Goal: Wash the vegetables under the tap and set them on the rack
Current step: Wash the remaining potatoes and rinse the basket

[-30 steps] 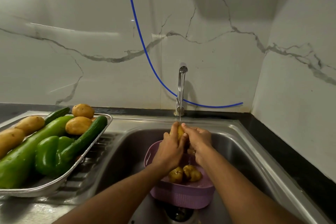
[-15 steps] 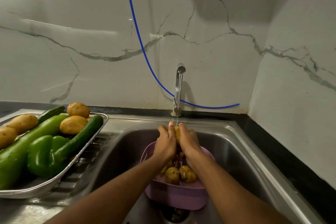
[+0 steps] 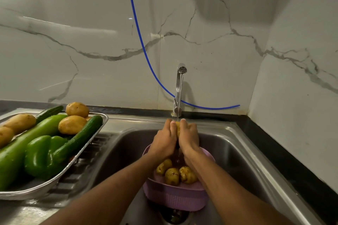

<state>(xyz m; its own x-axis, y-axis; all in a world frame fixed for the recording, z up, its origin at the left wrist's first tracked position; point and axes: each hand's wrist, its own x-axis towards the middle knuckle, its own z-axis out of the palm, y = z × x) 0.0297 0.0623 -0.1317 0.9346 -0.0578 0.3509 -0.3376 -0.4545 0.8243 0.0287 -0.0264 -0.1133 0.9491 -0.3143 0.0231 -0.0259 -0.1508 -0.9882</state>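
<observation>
Both my left hand [image 3: 165, 139] and right hand [image 3: 188, 138] cup one potato [image 3: 177, 128] just under the tap [image 3: 180, 89]; my grip looks closed, though it's mostly hidden. Wet skin could slip, dropping it beside the purple colander [image 3: 175, 197] below.

White marble-look wall panels [image 3: 95, 29] with grey veins meet in a corner at the right. A thin blue hose [image 3: 140, 42] hangs down the back wall and curves off rightward along its foot. A black ledge [image 3: 285, 144] borders the wall base. Soft light glares off the upper left panel.
</observation>
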